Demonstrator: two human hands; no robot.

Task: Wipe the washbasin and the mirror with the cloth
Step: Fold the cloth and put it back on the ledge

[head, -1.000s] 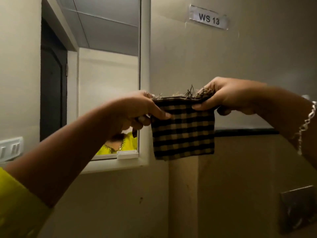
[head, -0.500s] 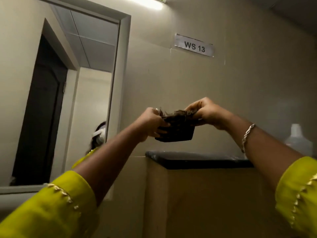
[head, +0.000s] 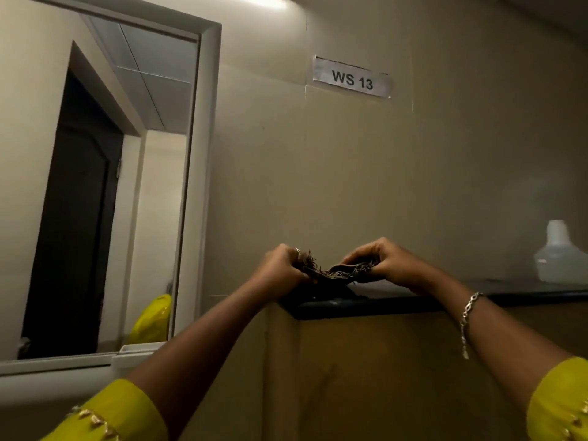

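A dark checked cloth (head: 334, 276) with frayed threads is folded small and lies almost flat at the near left corner of a black ledge (head: 381, 305). My left hand (head: 280, 270) grips its left end. My right hand (head: 386, 264) grips its right end. The white-framed mirror (head: 105, 186) hangs on the wall to the left and reflects a dark door and a yellow sleeve. The washbasin is out of view.
A translucent plastic bottle (head: 558, 257) stands on the ledge at the far right. A "WS 13" label (head: 351, 78) is stuck on the beige wall above. A small white shelf (head: 140, 350) sits at the mirror's lower right corner.
The cloth hung open between both hands one second ago. It has since been folded smaller and brought down onto the black ledge, further from me. The view has tilted up.
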